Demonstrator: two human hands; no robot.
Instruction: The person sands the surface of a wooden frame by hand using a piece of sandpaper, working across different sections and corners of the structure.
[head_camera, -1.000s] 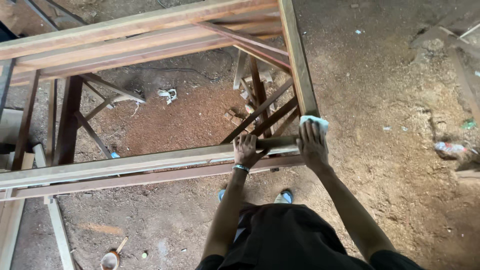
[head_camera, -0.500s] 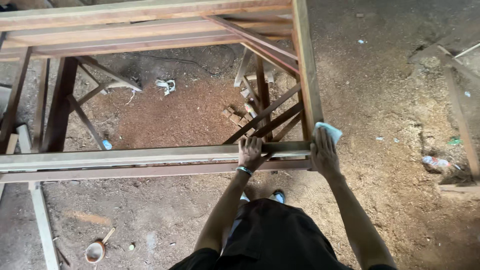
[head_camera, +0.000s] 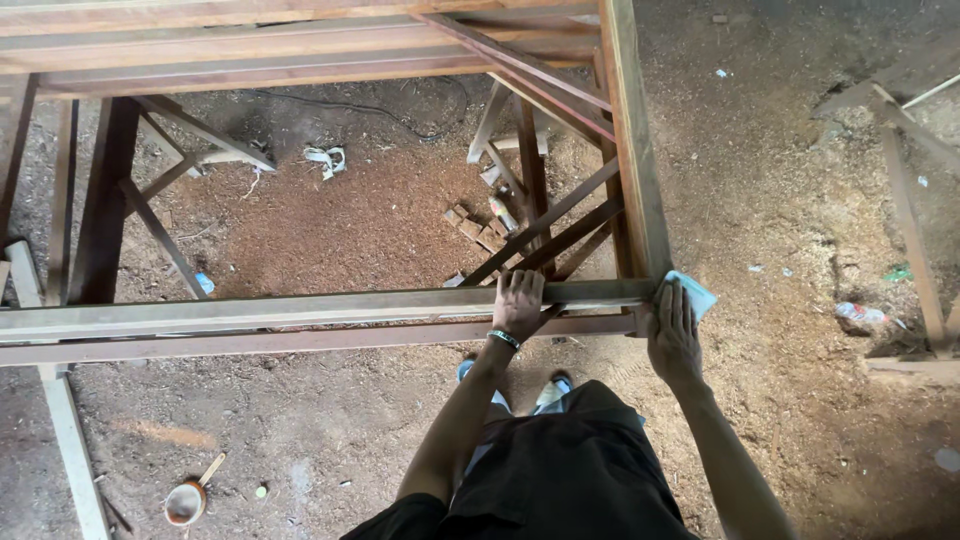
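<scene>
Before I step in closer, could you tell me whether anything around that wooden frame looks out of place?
Mostly litter: a plastic bottle lies on its side in the sawdust right of the frame, and a small bowl with a stick sits on the floor nearby.

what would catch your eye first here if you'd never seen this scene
A big wooden frame fills the upper part of the view, standing on a sawdust-covered floor. The left hand grips its near rail, while the right hand presses a pale cloth at the frame's corner.
</scene>
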